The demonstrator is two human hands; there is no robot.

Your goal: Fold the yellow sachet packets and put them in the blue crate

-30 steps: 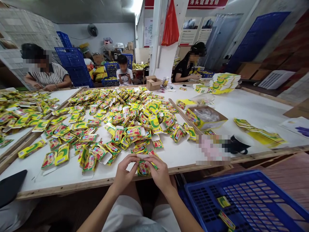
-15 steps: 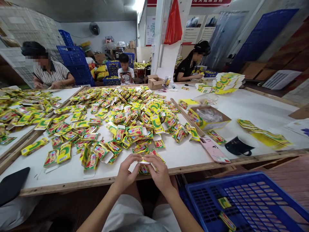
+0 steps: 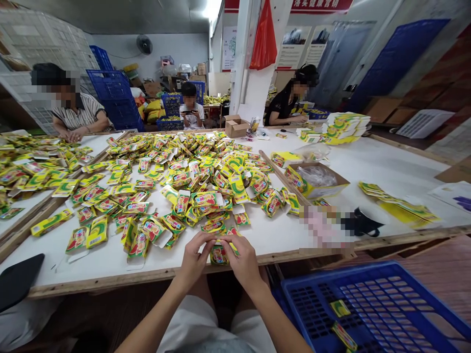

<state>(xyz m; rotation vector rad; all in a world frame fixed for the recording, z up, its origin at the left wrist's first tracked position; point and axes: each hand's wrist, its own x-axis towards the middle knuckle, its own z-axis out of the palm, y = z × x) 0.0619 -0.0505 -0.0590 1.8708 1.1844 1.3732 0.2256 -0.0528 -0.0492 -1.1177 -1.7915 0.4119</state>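
Surface and room: the white worktable [image 3: 283,238] carries, at left, a carton heap [image 3: 33,171] in front of a person in a striped shirt [image 3: 84,110]. A wooden divider [image 3: 39,212] separates it from the central carton heap [image 3: 206,171]. Behind, left to right: stacked blue crates [image 3: 110,88], a wall fan [image 3: 144,44], a seated person with a handheld device [image 3: 190,110], a red bag [image 3: 264,39] on a white pillar, and a person in black [image 3: 279,108]. A second divider [image 3: 279,176] bounds the central section; right of it stand an open box of clear plastic [image 3: 316,179] and a dark mug [image 3: 364,223].

Workpiece position: the left hand [image 3: 196,252] pinches the upper left edge of a small carton [image 3: 219,255]. The right hand [image 3: 241,257] grips its upper right, thumb on the printed face. The carton's lower end is near the table's front edge; contact cannot be determined.

Edges and clearance: left of the hands, a strip of white surface runs along the wooden front edge. Loose cartons lie just beyond the fingertips. To the right, white surface extends toward a blurred pink patch; below it sits a blue basket [image 3: 338,273] containing cartons.
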